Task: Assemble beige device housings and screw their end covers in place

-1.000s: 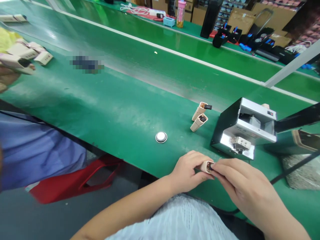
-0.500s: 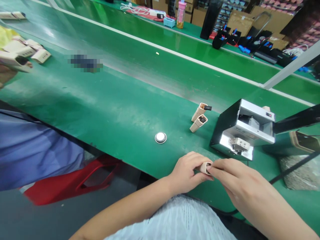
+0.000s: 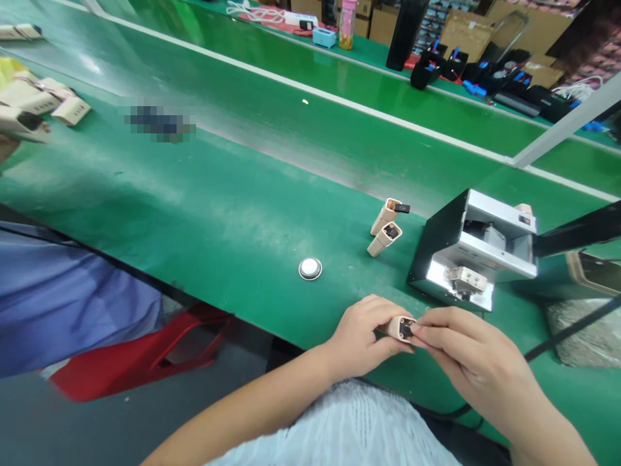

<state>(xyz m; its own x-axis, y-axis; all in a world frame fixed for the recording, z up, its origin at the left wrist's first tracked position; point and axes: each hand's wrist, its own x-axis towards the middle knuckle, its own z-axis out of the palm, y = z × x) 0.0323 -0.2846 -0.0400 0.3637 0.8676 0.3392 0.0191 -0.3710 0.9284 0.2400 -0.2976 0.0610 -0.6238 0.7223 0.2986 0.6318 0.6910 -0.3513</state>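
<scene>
Near the front edge of the green table, my left hand (image 3: pixel 359 333) is closed around a small beige plastic housing (image 3: pixel 395 328). Its open end faces right and shows a black part and small round posts inside. At that opening, my right hand (image 3: pixel 478 353) has its thumb and fingers pinched together; anything between the fingertips is too small or hidden to name. Beyond my hands stand two similar housings, one (image 3: pixel 383 241) with a dark part inside and one (image 3: pixel 385 219) with a black piece (image 3: pixel 402 208) sticking out sideways.
A black-and-silver machine (image 3: pixel 473 249) stands right of the housings. A round silver-and-white disc (image 3: pixel 310 268) lies left of my hands. At far right are a bin (image 3: pixel 557 278) and a clear bag (image 3: pixel 589 333). A person in blue (image 3: pixel 72 298) sits left, by a red chair (image 3: pixel 140 356).
My right fingertips have drawn back slightly to the right, so more of the housing's opening shows. My left hand keeps hold of the housing.
</scene>
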